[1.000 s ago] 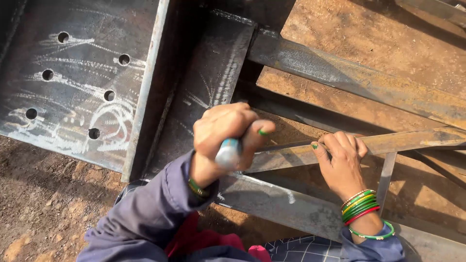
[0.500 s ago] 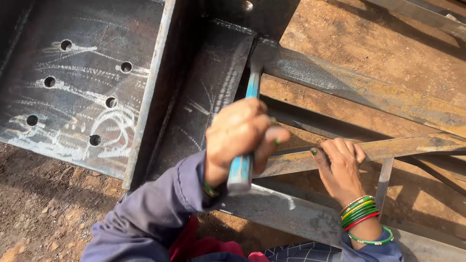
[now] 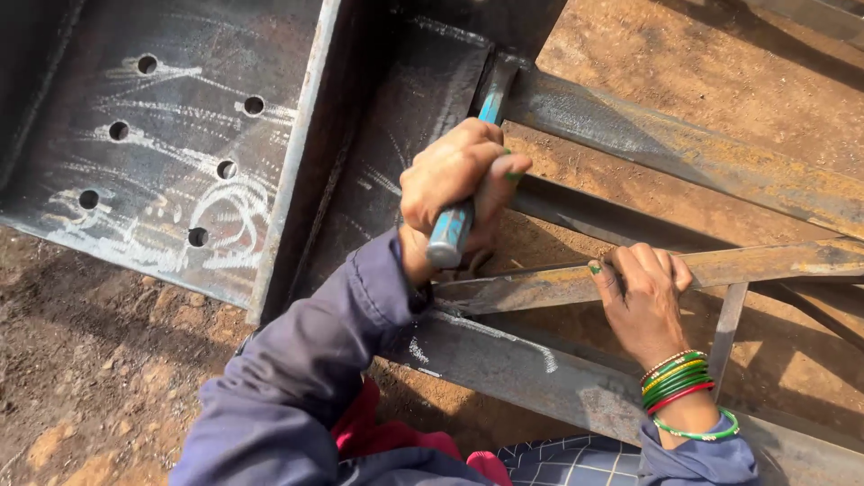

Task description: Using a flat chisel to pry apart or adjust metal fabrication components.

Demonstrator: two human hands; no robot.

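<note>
My left hand (image 3: 454, 175) is closed around a blue-handled tool (image 3: 448, 232), perhaps a hammer. The tool's far end (image 3: 493, 90) points down at the joint where a rusty steel bar (image 3: 684, 148) meets a dark vertical plate (image 3: 405, 144). My right hand (image 3: 641, 301), with green and red bangles (image 3: 675, 382) on the wrist, rests flat on a rusty angle bar (image 3: 774, 259), fingers curled over its edge. The two hands are about a hand's width apart.
A grey steel plate (image 3: 171, 153) with several drilled holes and white chalk scribbles lies at the left. More steel frame members (image 3: 531, 369) cross below my hands. Brown dirt ground (image 3: 90, 387) surrounds the frame.
My left hand has swung the tool down from a raised position, its butt end toward the camera, onto the joint of the frame. My right hand has stayed on the angle bar.
</note>
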